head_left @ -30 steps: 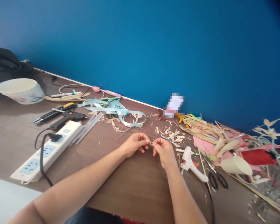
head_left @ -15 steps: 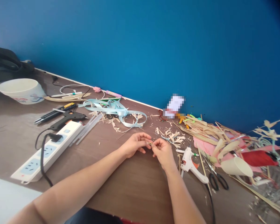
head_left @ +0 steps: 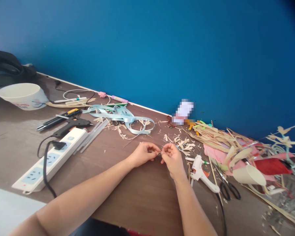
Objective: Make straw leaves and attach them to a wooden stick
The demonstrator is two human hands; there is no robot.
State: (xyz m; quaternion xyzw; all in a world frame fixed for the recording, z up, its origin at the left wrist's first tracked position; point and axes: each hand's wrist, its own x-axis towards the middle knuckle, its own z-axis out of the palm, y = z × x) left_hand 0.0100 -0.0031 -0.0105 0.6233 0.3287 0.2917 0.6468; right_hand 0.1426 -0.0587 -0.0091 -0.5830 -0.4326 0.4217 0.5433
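Note:
Near the middle of the brown table, my left hand [head_left: 144, 154] and my right hand [head_left: 171, 159] meet at the fingertips. Both are pinched closed around something tiny and thin, too small to make out. Pale shavings [head_left: 184, 144] lie just beyond my right hand, and a white glue gun [head_left: 201, 173] rests to its right. Behind my left hand is a loose tangle of light blue ribbon [head_left: 120, 114].
On the left are a white power strip [head_left: 50, 160], a black glue gun [head_left: 73, 125], a utility knife [head_left: 56, 121] and a white bowl [head_left: 23, 96]. Scissors [head_left: 227, 186], a paper cup [head_left: 250, 175], red material [head_left: 272, 166] and straw-like strips [head_left: 218, 137] crowd the right.
The fingers of my left hand have drawn closer together and its upper fingers have dropped slightly. My right hand has turned a little. The objects on the table have not moved.

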